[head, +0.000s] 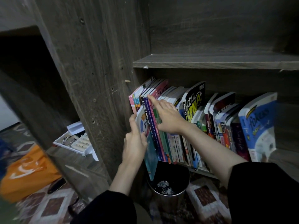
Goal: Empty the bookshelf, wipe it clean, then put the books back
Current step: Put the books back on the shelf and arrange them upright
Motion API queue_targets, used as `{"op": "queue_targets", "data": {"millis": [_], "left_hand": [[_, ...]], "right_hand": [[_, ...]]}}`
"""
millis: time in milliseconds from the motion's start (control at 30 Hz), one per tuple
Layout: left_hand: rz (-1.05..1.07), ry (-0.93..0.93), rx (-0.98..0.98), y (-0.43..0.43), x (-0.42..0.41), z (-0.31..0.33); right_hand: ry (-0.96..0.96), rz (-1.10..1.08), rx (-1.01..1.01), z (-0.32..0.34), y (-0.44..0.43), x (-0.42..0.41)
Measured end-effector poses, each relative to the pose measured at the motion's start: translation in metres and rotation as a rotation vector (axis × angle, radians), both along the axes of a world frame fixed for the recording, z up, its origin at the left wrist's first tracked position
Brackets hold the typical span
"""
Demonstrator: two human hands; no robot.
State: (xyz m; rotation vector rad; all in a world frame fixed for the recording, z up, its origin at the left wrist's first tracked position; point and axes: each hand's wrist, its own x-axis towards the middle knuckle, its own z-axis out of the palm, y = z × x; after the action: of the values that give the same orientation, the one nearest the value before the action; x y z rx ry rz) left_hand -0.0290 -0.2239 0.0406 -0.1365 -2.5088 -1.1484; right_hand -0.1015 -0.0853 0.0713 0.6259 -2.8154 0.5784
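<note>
Reaching arms: two forearms in black sleeves, both stretched toward the lower shelf.
Waste bin: black, round, on the floor below the shelf front; crumpled clear wrap inside.
Floor mat: patterned with brown squares, around the bin and off to the left.
Orange bag: on the floor, far left, blurred.
Left hand: grips the teal-covered book by its outer edge; fingers pressed together and curled onto the cover, one digit straight up along the edge.
Teal-covered book: left end of the row, partly out of the shelf, tilted, lower corner hanging over the bin opening.
Right hand: palm down on the book tops just right of the held book; fingers loosely spread, pinching nothing.
Index finger: straight, tip touching the top of a purple spine beside the pink Science book.
Science Process Skills book: dark blue spine, right beside the held book.
Row of books: on the lower shelf, spines out, packed tight at the left, looser and leaning toward the right.
Modul SPM A+ book: black and yellow, mid-row, taller than its neighbours.
Blue-and-white book: right end, cover facing out, title blurred.
White jewellery tray: left of the side panel, on a low board.
Bookshelf: dark wood grain; upper shelf board sits above the row.
</note>
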Motion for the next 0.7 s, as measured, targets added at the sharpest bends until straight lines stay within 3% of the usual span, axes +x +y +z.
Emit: {"op": "queue_targets", "data": {"millis": [367, 433, 500, 533, 600, 700], "left_hand": [[-0.005, 0.019, -0.153, 0.003, 0.062, 0.060], [-0.022, -0.003, -0.139, 0.003, 0.071, 0.067], [-0.035, -0.022, -0.131, 0.002, 0.080, 0.072], [-0.044, -0.024, -0.127, 0.001, 0.085, 0.074], [-0.061, -0.032, -0.122, 0.000, 0.095, 0.078], [-0.099, -0.058, -0.154, 0.002, 0.109, 0.084]], "right_hand": [[-0.031, 0.016, -0.002, 0.004, 0.002, 0.001], [0.178, -0.015, -0.034, 0.002, 0.009, 0.016], [0.517, -0.157, -0.071, -0.008, 0.023, 0.029], [0.589, -0.246, -0.097, -0.014, 0.032, 0.031], [0.475, -0.365, -0.106, -0.020, 0.052, 0.030], [0.291, -0.339, 0.032, -0.019, 0.071, 0.022]]}}
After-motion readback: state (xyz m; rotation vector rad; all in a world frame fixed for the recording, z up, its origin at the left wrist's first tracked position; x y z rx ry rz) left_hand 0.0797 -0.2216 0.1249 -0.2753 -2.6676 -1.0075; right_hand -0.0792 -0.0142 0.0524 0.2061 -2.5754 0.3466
